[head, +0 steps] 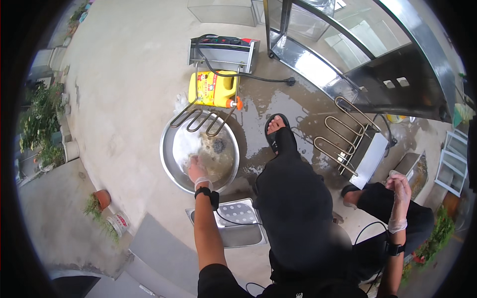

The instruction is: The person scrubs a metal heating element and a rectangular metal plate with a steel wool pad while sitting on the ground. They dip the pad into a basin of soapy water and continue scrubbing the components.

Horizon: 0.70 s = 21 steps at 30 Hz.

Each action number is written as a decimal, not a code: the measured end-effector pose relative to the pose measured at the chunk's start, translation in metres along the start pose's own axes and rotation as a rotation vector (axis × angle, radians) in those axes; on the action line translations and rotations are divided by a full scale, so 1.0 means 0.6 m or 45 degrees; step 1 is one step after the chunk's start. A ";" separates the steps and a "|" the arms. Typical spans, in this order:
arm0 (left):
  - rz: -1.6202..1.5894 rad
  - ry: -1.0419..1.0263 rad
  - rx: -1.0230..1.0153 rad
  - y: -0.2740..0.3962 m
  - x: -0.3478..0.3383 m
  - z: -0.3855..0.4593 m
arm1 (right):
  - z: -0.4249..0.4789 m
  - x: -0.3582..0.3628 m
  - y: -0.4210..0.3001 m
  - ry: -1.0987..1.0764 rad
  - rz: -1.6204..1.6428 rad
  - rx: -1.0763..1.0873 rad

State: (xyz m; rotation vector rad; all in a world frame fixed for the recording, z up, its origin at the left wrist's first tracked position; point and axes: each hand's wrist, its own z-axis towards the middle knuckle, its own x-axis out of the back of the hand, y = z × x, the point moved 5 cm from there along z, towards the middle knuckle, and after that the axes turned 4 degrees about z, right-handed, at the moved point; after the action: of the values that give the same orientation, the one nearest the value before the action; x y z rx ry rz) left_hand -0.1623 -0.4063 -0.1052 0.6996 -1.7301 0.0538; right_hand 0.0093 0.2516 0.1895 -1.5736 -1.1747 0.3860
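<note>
My left hand (197, 171), in a clear glove, reaches into a round metal basin (163, 154) of cloudy water with white suds (184, 143). Its fingers are partly lost in the suds, so whether they hold anything is unclear. A dark round scrubber (218, 146) lies in the water right of the hand. Over the basin's far part extends a bent metal heating element (193, 119) of an electric unit. My right hand (400, 188), also gloved, is raised above my bent right knee. Its fingers are curled together, and no held object shows.
A yellow jug (214, 89) with an orange pump lies beyond the basin, beside the electric unit (223, 56). A second heating unit (363, 158) stands at right on wet ground. A metal tray (242, 236) lies nearer me. A glass-and-metal cabinet (309, 63) rises at upper right.
</note>
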 end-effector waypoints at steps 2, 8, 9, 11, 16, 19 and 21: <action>-0.078 -0.019 -0.192 0.056 0.015 -0.030 | 0.004 -0.003 0.004 0.017 -0.005 0.000; 0.001 0.191 -0.472 0.117 -0.047 -0.037 | 0.008 -0.037 0.003 -0.057 -0.025 -0.021; 0.003 -0.021 -0.331 0.117 -0.079 -0.025 | 0.008 -0.036 0.002 -0.060 -0.021 -0.014; -0.006 -0.294 -0.167 0.097 -0.107 -0.016 | 0.008 -0.036 0.000 -0.069 -0.015 0.000; -0.947 -0.653 0.567 -0.017 -0.115 0.029 | 0.008 -0.037 -0.001 -0.044 -0.009 -0.030; -1.220 -0.621 0.776 -0.043 -0.113 0.002 | 0.009 -0.031 0.004 -0.065 -0.031 -0.016; -0.723 -0.122 0.488 -0.047 -0.073 0.004 | 0.011 -0.028 0.007 -0.079 -0.042 -0.004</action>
State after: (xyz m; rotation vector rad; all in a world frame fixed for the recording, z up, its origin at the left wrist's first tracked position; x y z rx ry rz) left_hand -0.1460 -0.4116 -0.1541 1.4759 -1.5662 -0.0446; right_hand -0.0015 0.2414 0.1778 -1.5526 -1.2476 0.4141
